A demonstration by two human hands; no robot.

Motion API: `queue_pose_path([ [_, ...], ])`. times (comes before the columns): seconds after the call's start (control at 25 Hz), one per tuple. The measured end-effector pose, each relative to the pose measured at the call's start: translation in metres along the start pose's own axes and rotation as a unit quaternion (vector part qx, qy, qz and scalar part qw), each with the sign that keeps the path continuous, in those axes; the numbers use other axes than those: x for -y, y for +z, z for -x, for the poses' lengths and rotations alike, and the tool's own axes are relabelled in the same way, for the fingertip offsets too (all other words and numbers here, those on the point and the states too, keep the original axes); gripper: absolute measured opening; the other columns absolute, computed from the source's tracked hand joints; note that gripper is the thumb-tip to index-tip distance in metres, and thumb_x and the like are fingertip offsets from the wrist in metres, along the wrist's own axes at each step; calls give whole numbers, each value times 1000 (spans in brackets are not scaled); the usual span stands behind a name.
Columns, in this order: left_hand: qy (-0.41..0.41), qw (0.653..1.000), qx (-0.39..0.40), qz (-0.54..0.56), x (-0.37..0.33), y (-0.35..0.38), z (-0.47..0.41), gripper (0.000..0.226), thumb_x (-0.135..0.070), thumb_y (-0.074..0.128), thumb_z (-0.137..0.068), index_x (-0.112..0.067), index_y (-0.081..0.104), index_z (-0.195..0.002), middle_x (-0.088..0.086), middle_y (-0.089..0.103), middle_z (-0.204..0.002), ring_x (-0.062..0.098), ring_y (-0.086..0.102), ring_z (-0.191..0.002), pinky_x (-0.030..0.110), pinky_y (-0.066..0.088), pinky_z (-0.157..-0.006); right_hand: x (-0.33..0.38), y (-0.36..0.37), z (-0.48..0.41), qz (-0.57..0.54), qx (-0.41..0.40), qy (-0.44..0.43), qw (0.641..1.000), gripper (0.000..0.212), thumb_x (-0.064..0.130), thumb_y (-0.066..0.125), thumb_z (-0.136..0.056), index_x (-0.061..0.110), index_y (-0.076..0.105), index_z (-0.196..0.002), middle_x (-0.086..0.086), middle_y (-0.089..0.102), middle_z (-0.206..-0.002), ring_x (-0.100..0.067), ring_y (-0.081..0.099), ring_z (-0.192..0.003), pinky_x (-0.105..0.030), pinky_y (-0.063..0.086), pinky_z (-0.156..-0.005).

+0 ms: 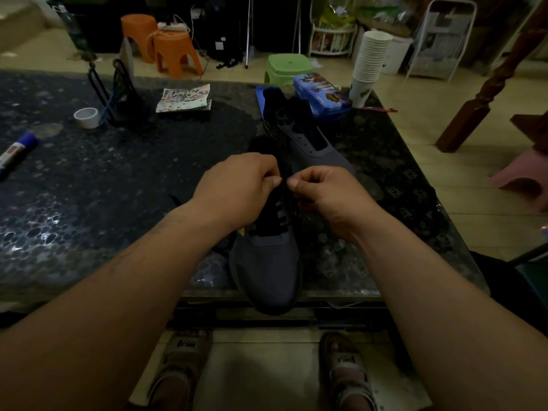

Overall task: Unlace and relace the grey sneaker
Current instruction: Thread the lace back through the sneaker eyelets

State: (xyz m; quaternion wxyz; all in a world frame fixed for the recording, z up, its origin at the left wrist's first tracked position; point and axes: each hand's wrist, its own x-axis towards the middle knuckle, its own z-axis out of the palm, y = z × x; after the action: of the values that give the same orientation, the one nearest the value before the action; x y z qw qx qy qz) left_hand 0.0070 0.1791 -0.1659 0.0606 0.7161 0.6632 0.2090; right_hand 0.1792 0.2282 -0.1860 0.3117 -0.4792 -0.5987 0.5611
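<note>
Evidently both hands, left hand and right hand, pinch the black lace atop the grey sneaker. Keep tension even (eyelets hidden here).

"SMILE" read, upside down, on straps of left sandal and right sandal. Glue stick label too blurred to read.

- Bare table lies open left of the grey sneaker, out to the left edge.
- Behind it, a second sneaker, blue case and cup stack fill the far right corner.
- Tape roll and wire stand block the far left.
</note>
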Motion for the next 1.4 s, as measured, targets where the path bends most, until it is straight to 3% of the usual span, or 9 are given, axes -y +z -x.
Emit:
queue_pose_path([
  [0.28, 10, 1000, -16, 23, 4, 7, 1, 16, -32, 53, -104, -27, 68, -104, -9, 51, -91, 19, 56, -89, 41, 47, -75, 1, 1, 2, 45, 3, -31, 999, 18, 26, 67, -100, 9, 73, -97, -5, 69, -84, -14, 64, -76, -30, 55, -69],
  [0.6, 13, 1000, -13, 21, 3, 7, 1, 17, -26, 51, -104, -22, 68, -106, -5, 53, -95, 21, 55, -90, 41, 48, -77, 4, 3, 3, 11, 26, -1, 1000, 20, 22, 62, -104, 13, 70, -89, -1, 64, -73, -6, 61, -59, -21, 49, -53],
  [0.8, -5, 999, -6, 40, 0, 4, 1, 19, -27, 52, -105, -23, 68, -112, -5, 60, -99, 20, 59, -94, 39, 50, -80, 3, 6, 2, 65, 18, 2, 998, 25, 23, 54, -106, 12, 67, -88, -8, 63, -78, -23, 59, -69, -38, 49, -65],
  [0.92, -43, 994, 25, 101, 5, -6, 0, 23, -25, 52, -105, -26, 67, -123, -9, 66, -101, 10, 62, -92, 31, 51, -76, 9, -3, -1, -74, -58, 41, 995, 25, 14, 43, -107, 10, 61, -90, -7, 67, -86, -19, 65, -73, -34, 52, -65],
  [1.0, -49, 991, 33, 122, 7, -6, 1, 22, -22, 55, -105, -27, 68, -122, -14, 64, -97, 3, 59, -86, 19, 46, -70, 12, -12, -5, -236, -98, 73, 964, 26, 16, 38, -108, 7, 60, -97, -9, 70, -86, -13, 62, -61, -25, 45, -54],
  [1.08, -39, 992, 23, 119, 5, -2, 2, 19, -21, 57, -104, -25, 69, -119, -12, 64, -97, 5, 59, -85, 20, 44, -69, 11, -11, -4, -362, -57, 98, 925, 32, 31, 39, -110, 10, 60, -98, -10, 74, -88, -14, 64, -62, -23, 48, -53],
  [1.16, -34, 992, 4, 120, 4, 2, 2, 16, -21, 58, -102, -25, 69, -113, -9, 66, -95, 11, 61, -87, 29, 47, -72, 6, 2, -1, -375, -5, 104, 921, 31, 39, 52, -106, 12, 63, -96, -6, 73, -86, -15, 67, -71, -23, 55, -59],
  [1.24, -34, 992, -6, 121, 5, 3, 2, 14, -20, 59, -101, -25, 69, -109, -8, 66, -92, 13, 62, -86, 31, 47, -72, -1, 14, 1, -316, 0, 72, 946, 9, 20, 61, -103, 12, 64, -106, -2, 68, -87, -12, 65, -77, -20, 55, -63],
  [1.4, -40, 991, 2, 125, 6, 2, 2, 17, -20, 58, -102, -25, 70, -113, -6, 67, -97, 13, 62, -89, 32, 50, -75, -14, 18, 1, -234, -13, 55, 971, 13, 5, 61, -100, 9, 63, -112, -7, 67, -96, -15, 65, -83, -24, 54, -66],
])
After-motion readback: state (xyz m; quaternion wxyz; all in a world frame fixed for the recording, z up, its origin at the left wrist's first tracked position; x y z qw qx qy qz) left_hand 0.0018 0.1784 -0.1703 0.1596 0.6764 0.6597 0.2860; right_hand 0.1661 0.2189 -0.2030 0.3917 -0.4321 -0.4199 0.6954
